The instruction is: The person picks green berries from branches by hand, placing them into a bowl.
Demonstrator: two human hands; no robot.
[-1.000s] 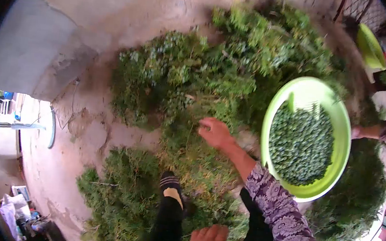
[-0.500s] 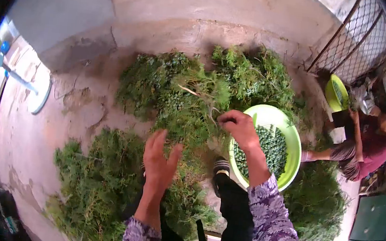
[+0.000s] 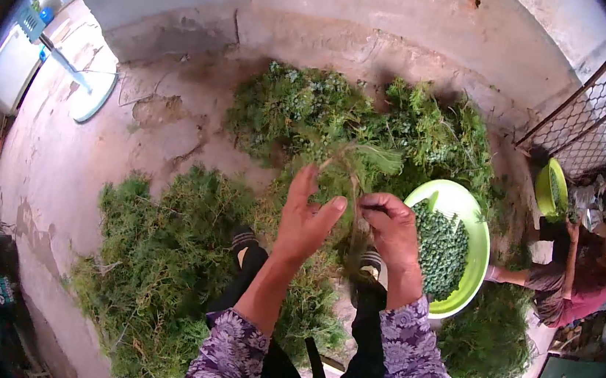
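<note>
A thin leafy sprig [image 3: 369,159] with a pale stem hangs in front of me, blurred in part. My right hand [image 3: 389,229] pinches its stem between thumb and fingers, just left of the green basin. Close by on the left, my left hand [image 3: 305,222] is spread, thumb apart from the fingers, beside the sprig. The light green basin [image 3: 476,285] holds a heap of small green berries [image 3: 444,252]. Beyond my hands lies a pile of cut green branches with pale berries [image 3: 304,108].
Another branch pile [image 3: 161,270] lies at the lower left, and more greenery [image 3: 486,341] at the lower right. A seated person [image 3: 582,277] works at the right near a smaller green basin [image 3: 545,189]. A fan base [image 3: 93,97] stands far left; wire mesh [image 3: 598,117] leans upper right.
My left hand has moved right and up, closer to my right hand. The sprig now stands between them, its stem more upright. The whole view has shifted.
</note>
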